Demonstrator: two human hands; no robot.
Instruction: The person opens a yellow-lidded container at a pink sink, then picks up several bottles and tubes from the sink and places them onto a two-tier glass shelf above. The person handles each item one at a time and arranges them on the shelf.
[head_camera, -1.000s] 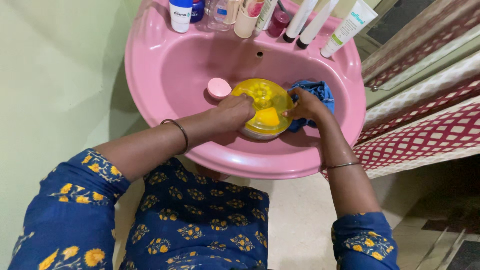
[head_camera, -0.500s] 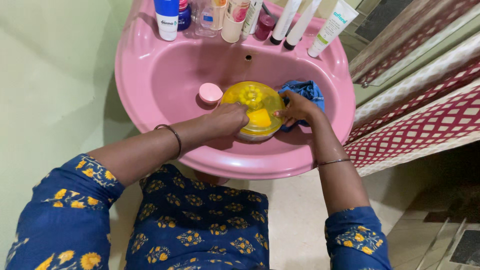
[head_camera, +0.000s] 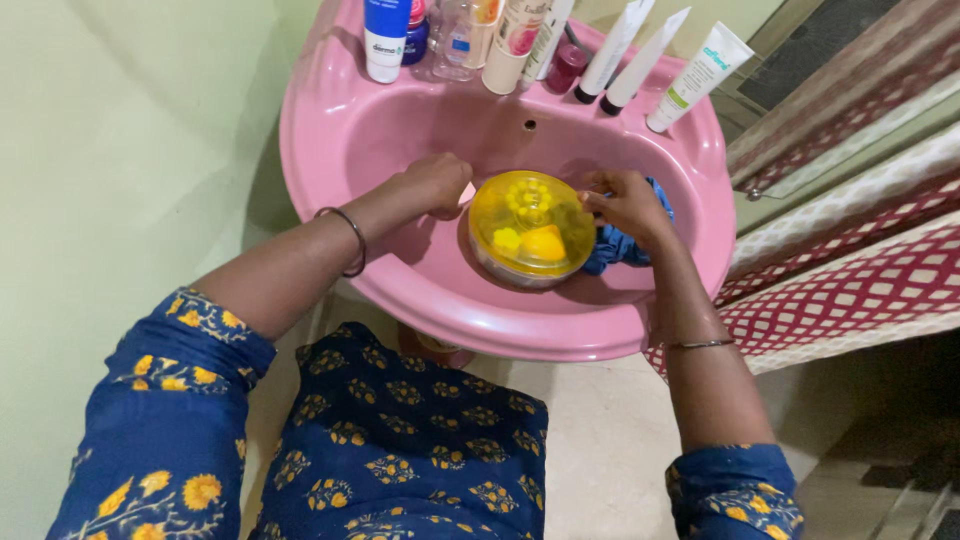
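Observation:
A round container with a clear yellow lid (head_camera: 530, 235) sits in the pink washbasin (head_camera: 500, 320); yellow pieces show through the lid. My right hand (head_camera: 628, 203) grips its right rim, lying over a crumpled blue cloth (head_camera: 612, 247) beside it. My left hand (head_camera: 437, 181) is off the container, at its left in the bowl, fingers curled down. A small pink disc seen there before is hidden under that hand, so I cannot tell if the hand holds it.
Several tubes and bottles stand along the basin's back ledge, among them a white and blue bottle (head_camera: 384, 38) and a white tube with a green cap end (head_camera: 697, 76). A pale green wall (head_camera: 120, 150) is at the left; red-and-white patterned fabric (head_camera: 860, 270) hangs at the right.
My left hand left the yellow lid and moved left and back to where the pink disc lay. My right hand shifted further back along the container's rim.

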